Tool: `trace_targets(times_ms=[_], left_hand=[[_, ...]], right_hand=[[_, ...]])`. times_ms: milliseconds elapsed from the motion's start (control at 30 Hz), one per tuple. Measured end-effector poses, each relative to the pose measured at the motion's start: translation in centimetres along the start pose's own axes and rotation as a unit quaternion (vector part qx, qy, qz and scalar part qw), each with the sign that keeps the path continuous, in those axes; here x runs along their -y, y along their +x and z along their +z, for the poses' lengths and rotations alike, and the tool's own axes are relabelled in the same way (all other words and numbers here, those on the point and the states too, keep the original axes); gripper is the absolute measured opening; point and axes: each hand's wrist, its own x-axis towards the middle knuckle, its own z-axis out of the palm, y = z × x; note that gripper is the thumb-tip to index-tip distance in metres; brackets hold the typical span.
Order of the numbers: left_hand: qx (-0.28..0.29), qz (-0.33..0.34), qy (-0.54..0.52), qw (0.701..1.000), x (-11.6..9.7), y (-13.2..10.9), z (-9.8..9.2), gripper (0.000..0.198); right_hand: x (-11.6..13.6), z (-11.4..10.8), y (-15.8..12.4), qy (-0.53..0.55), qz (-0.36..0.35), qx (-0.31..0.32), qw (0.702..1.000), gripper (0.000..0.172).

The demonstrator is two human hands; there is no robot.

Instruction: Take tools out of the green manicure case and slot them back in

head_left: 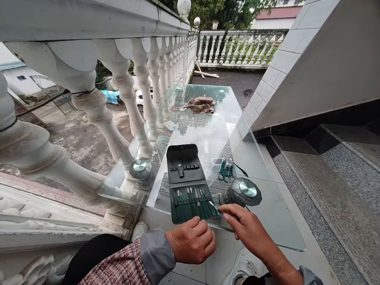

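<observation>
- The white balustrade (118, 91) runs close along the left edge of the glass table (276, 213), so there is no free room on that side.
- A metal disc (140, 166) sits at the near left corner of the glass.
- The open black tool case (185, 174) lies in the near middle. Its lower flap, holding a row of green tools, reaches almost to the near edge.
- The left hand (192, 242) is just below that edge with its fingers curled shut. Nothing shows inside it.
- A crumpled cloth (202, 103) lies at the far end, with bare glass between it and the case.
- The right hand (247, 231) pinches a thin tool (214, 206) at the case's near right corner.
- Loose green tools (227, 171) lie beside a second disc (247, 188).
- Stone steps (326, 186) rise on the right.
</observation>
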Motion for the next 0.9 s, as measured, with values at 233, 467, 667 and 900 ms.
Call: trace_targets(times_ms=[233,467,667,900], left_hand=[[0.024,0.010,0.004,1.000,0.0,0.0,0.0,0.020],[-0.010,-0.001,-0.011,1.000,0.1,0.2,0.0,0.019],[-0.016,0.003,-0.011,1.000,0.0,0.1,0.0,0.019],[-0.008,0.012,0.016,1.000,0.3,0.2,-0.2,0.022]], right_hand=[[0.3,1.1,-0.1,0.005,-0.001,-0.042,0.999,0.025],[0.1,1.9,-0.4,-0.050,-0.057,-0.035,0.997,0.029],[0.3,1.5,-0.9,-0.152,-0.138,-0.003,0.979,0.033],[-1.3,1.9,-0.7,-0.233,-0.162,-0.036,0.958,0.027]])
